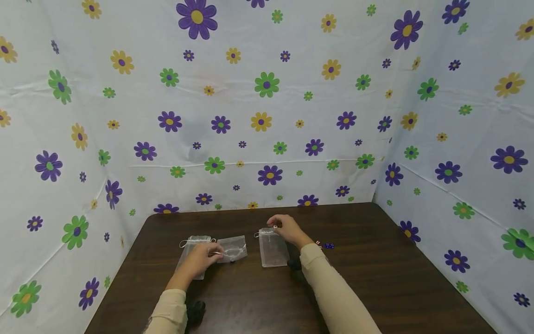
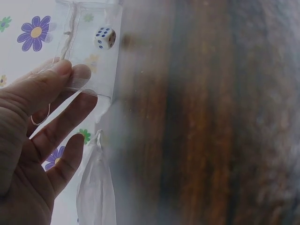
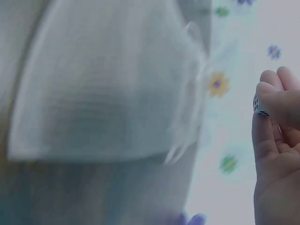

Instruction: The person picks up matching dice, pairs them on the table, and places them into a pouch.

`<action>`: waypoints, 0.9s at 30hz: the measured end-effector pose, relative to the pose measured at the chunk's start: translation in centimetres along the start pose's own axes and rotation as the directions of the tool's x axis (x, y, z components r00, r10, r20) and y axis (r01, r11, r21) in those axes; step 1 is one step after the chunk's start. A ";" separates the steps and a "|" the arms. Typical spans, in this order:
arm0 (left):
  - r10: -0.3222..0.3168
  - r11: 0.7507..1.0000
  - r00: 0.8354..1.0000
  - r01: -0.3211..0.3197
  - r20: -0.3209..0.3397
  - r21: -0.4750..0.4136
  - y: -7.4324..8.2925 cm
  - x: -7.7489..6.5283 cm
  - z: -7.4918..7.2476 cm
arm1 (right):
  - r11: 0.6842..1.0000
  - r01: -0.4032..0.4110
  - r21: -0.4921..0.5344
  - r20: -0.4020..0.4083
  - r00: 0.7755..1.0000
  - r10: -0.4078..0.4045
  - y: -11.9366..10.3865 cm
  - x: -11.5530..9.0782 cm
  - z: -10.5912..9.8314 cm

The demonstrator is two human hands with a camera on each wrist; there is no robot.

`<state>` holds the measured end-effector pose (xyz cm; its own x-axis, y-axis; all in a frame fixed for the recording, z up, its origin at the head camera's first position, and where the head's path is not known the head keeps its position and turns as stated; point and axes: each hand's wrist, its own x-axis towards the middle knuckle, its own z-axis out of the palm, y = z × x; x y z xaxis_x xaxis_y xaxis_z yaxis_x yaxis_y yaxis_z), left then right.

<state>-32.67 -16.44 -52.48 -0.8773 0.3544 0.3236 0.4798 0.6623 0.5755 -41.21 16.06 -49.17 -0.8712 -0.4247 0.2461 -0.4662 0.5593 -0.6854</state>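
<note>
My left hand (image 1: 199, 260) pinches the edge of a small sheer white drawstring pouch (image 1: 233, 245) between thumb and fingers. In the left wrist view, a white die with blue dots (image 2: 104, 37) shows at that pouch; whether it lies inside the mesh is hard to tell. Another sheer pouch (image 1: 199, 239) lies partly beneath the left hand. My right hand (image 1: 289, 230) is raised over the top of a third sheer pouch (image 1: 273, 253), flat on the table. Between its thumb and fingertips it holds a white die with black dots (image 3: 260, 108).
Blue dice (image 1: 329, 246) and some small white-and-red pieces (image 1: 319, 244), perhaps dice, lie right of the right wrist. The dark wooden table (image 1: 250, 301) meets flower-printed cloth (image 1: 267, 139) behind it and at both sides.
</note>
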 end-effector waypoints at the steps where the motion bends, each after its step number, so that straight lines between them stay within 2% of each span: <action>1: 0.001 1.000 1.000 -0.001 0.000 0.001 0.0 0.0 0.0 | 1.000 0.023 -0.013 0.010 1.000 -0.022 -0.6 0.3 0.1; 4: 0.003 1.000 1.000 -0.003 -0.002 0.005 0.0 0.0 -0.1 | 0.995 0.093 -0.044 0.043 0.995 -0.091 -2.5 1.1 0.6; 11: 0.004 1.000 1.000 -0.004 -0.002 0.008 0.1 0.1 -0.2 | 0.990 0.133 -0.039 0.109 0.986 -0.128 -6.5 2.1 1.8; 21: -0.037 0.999 0.999 0.038 0.016 -0.031 -0.2 0.2 -0.7 | 0.974 0.214 -0.075 0.182 0.963 -0.197 -8.7 2.0 3.7; 27: -0.012 1.000 1.000 0.012 0.016 -0.020 -0.2 0.2 -0.6 | 0.972 0.228 -0.060 0.212 0.954 -0.211 -10.1 1.9 4.3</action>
<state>-32.93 -16.90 -52.03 -0.8830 0.3573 0.3043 0.4691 0.6533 0.5943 -37.55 6.58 -44.70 -0.7006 -0.6741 0.2338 -0.6607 0.4892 -0.5693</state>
